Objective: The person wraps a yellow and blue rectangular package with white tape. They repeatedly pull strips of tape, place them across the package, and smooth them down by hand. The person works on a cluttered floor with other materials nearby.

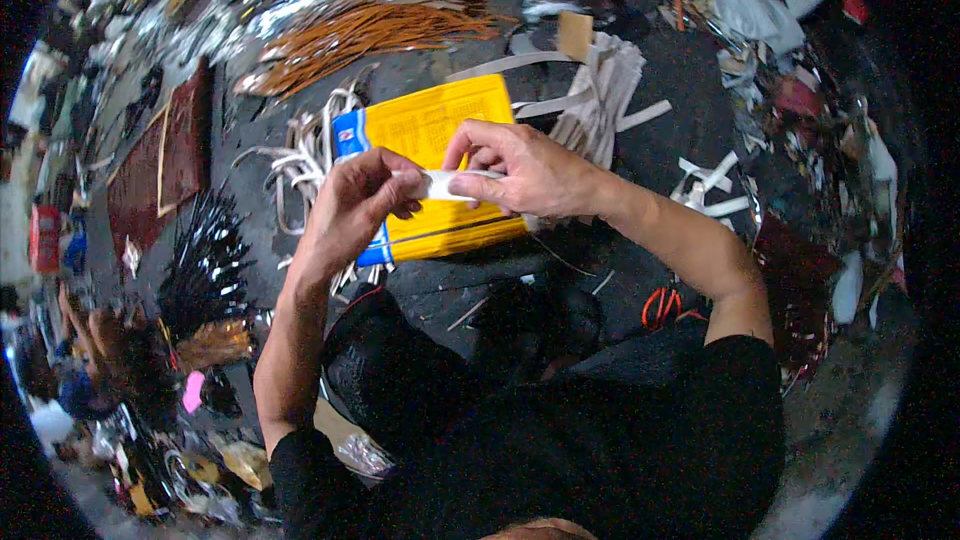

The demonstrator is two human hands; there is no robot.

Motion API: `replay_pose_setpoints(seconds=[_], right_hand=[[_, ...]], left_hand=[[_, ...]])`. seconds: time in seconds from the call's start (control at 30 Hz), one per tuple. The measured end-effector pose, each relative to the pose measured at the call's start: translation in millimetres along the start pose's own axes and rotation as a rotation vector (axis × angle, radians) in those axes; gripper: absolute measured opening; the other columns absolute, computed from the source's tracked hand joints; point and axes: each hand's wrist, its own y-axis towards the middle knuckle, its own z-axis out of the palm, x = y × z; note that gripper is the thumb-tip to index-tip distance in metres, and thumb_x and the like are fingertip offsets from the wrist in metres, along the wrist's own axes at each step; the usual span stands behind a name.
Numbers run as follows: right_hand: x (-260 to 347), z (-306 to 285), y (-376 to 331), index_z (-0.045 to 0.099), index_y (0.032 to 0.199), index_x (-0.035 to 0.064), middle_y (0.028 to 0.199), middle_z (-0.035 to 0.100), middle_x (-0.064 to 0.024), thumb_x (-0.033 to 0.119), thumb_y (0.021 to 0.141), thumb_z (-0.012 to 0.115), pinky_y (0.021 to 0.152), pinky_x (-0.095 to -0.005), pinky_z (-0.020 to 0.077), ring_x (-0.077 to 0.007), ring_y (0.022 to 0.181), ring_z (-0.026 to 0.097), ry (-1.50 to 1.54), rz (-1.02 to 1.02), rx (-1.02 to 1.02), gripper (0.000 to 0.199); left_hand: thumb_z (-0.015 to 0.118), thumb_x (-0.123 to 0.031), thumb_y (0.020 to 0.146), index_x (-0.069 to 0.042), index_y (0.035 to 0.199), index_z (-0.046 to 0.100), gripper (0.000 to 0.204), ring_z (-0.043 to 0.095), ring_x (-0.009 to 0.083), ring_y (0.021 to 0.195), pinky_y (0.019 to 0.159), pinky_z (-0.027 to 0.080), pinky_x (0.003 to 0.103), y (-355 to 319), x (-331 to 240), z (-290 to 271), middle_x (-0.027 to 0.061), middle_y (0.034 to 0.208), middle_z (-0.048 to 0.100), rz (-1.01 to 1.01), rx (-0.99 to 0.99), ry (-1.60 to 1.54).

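Note:
Between my two hands, in front of my body, is a short white strip [438, 186]. My left hand [368, 192] pinches its left end with thumb and fingers. At the other end, the thumb and fingers of my right hand [525, 172] close on it, with the index finger arched above. Under both hands lies a yellow block-shaped container or board [420, 120] with a blue band along its left side. A bundle of white strips [305, 165] sticks out at its left edge. Beyond its right side is a fan of pale flat strips [608, 90].
Red-handled scissors or pliers [660, 308] lie near my right forearm. Loose white strips [708, 185] rest to the right. Brown strips [375, 35] are heaped at the back, a black shiny bundle [205, 255] at left beside a dark red sheet [150, 180]. Scraps surround the area.

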Motion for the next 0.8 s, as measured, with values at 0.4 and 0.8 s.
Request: replay_pose_setpoints(seconds=[0.4,0.8], right_hand=[[-39,-86,-57,0.065,0.091,0.0013,0.065,0.056,-0.0034,0.028,0.085,0.069,0.053,-0.0294,0.0414,-0.0132,0.06,0.054,-0.677,0.584,0.012,0.028],[-43,80,90,0.064,0.101,0.0029,0.103,0.06,-0.0158,0.019,0.087,0.064,0.09,-0.0411,0.0455,-0.033,0.102,0.058,-0.462,-0.385,-0.132,0.021]], left_hand=[[0.065,-0.019,0.091,0.0,0.099,0.066,0.021,0.056,0.0072,0.066,0.06,0.045,0.022,-16,95,-36,0.0022,0.076,0.065,-0.038,-0.439,0.046],[0.064,-0.015,0.091,0.003,0.097,0.065,0.019,0.063,0.0097,0.074,0.068,0.052,0.023,-26,113,-50,0.0065,0.086,0.069,-0.018,-0.545,-0.082]])
